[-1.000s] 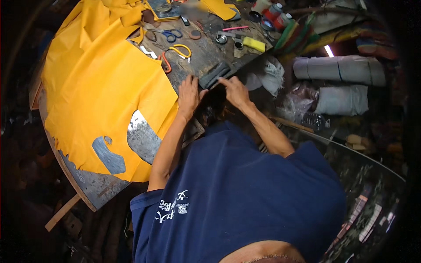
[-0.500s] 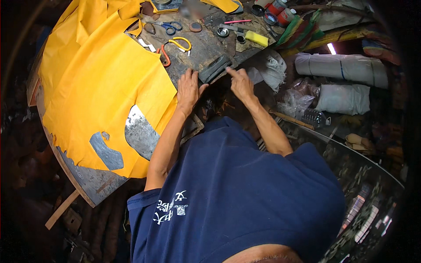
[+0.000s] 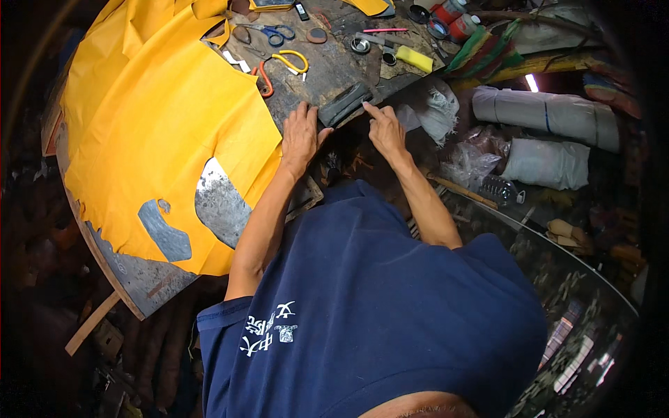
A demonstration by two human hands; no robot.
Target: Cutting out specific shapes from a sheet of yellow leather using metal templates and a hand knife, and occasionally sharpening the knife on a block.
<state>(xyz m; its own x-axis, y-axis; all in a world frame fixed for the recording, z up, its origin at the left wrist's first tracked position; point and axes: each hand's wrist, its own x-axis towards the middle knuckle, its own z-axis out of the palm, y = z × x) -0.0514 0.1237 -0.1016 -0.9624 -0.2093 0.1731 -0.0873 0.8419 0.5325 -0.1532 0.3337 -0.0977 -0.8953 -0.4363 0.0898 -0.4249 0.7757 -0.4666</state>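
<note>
White characters (image 3: 259, 336) on a dark blue shirt (image 3: 390, 292)

The clearest writing is on the shirt, near the left sleeve (image 3: 224, 315): a cluster of bold white characters in Chinese-style script, set at a tilt. One stands alone at the upper right of the cluster; the others sit lower and to its left. Beside them is a small, squarish white emblem (image 3: 286, 334). A small black object (image 3: 301, 11) on the surface (image 3: 327, 66) bears a pale mark, too small to read.
</note>
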